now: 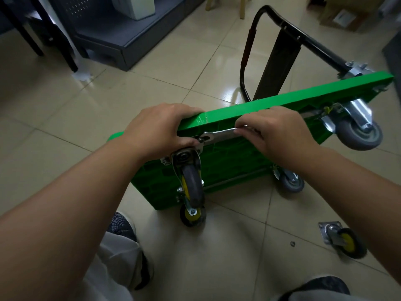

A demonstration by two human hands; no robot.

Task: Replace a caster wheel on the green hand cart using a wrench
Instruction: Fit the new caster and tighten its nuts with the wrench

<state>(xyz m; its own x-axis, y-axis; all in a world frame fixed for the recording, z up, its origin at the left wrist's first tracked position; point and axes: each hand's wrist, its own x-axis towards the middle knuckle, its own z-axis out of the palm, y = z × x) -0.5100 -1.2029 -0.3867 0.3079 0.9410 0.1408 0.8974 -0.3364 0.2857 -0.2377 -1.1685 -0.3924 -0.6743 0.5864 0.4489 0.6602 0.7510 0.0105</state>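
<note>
The green plastic hand cart stands on edge on the tiled floor. The left hand curls its fingers over the rim, bracing. The right hand pinches the silver steel wrench, seated at the grey-and-yellow caster wheel's plate. Keep it square, with short strokes.

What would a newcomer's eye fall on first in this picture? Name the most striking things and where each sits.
The green hand cart stands tipped on its side mid-floor, underside toward the camera. At its upper edge the left hand grips it while the right hand holds a silver wrench at a caster's mounting plate. A loose yellow-hubbed caster lies on the tiles, lower right.
</note>
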